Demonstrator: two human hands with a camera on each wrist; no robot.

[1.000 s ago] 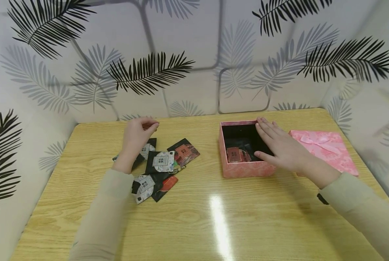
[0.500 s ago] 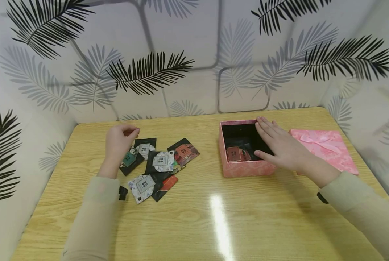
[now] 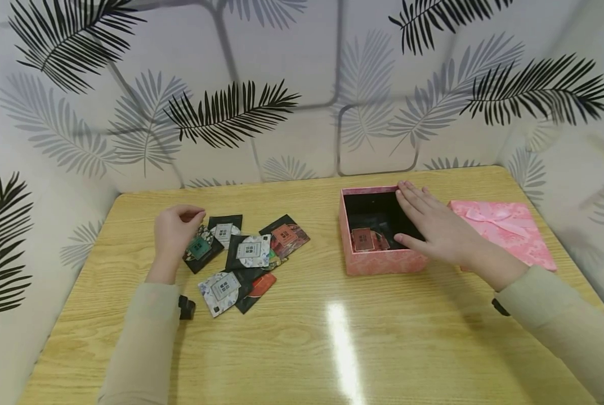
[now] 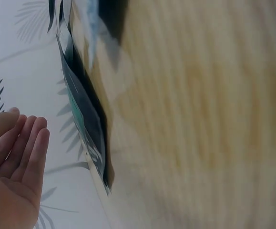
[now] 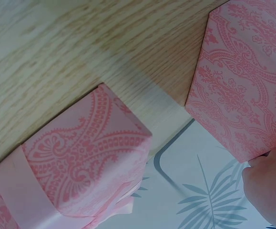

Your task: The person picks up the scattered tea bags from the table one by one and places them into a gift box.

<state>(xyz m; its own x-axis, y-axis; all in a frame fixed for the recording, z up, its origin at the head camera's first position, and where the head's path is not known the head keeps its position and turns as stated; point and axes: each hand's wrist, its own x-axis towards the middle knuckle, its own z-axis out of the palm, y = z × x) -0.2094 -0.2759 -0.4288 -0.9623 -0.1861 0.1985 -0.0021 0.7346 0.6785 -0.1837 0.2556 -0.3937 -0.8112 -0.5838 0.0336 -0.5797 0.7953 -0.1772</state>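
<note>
A palm-leaf-patterned wall covering (image 3: 312, 67) rises behind the pink box, and the wood-grain table (image 3: 408, 343) spreads beneath and all around it. The landmark itself, the lidless pink box (image 3: 383, 264) with paisley-printed sides and a black interior, stands upright near the table's far edge. Just right of the box lies its matching lid (image 3: 527, 242), topped with a pale pink ribbon bow (image 3: 476, 218) and partly covered by the person's right forearm. The right hand (image 3: 435, 230) rests on the right side of the box, its fingers laid straight across the rim at the rear corner and its thumb reaching over the opening; it is spread rather than clenched. Well to the left of the box, the left hand (image 3: 174, 230) hangs with loosely bent fingers and thumb, released and grasping nothing; the left wrist view shows a gap between it and the green-labelled sachet (image 3: 198, 247). That sachet sits at the far left of a loose group left of the box: a grey-labelled black sachet (image 3: 226, 230), a white-floral sachet (image 3: 252, 250) on top, an orange-labelled sachet (image 3: 285, 236) closest to the box, a second white-floral sachet (image 3: 223, 288) and a red-and-black sachet (image 3: 261, 287) nearer the person. Inside the box, toward its front left, is a red-labelled sachet (image 3: 365, 239). Smallest, left of the box beside the left sleeve, is a black object (image 3: 187, 308), too indistinct to name.
</note>
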